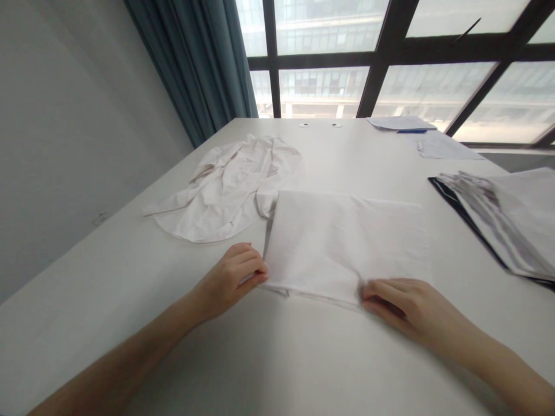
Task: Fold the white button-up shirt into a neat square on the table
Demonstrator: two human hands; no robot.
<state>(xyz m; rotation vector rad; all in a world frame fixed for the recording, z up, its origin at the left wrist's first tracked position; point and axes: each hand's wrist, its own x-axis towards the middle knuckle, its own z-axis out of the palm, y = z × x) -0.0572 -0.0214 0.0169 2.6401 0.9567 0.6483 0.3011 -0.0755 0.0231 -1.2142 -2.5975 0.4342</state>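
A folded white cloth (333, 242) lies flat on the white table (243, 358) in front of me. My left hand (236, 274) pinches its near left corner between thumb and fingers. At the near edge, right of the middle, my right hand (403, 303) grips the fabric, and small creases run out from its fingertips. Beyond my left hand a white shirt (234, 185) is spread out loosely, its right part touching or close to the folded cloth's far left corner.
On the right, a stack of folded white cloths (520, 219) rests on something flat and black. Papers (401, 123) and a blue pen (411, 131) lie at the far right of the table. Behind are a blue curtain (203, 63) and dark-framed windows (325, 60); a grey wall (78, 133) stands left.
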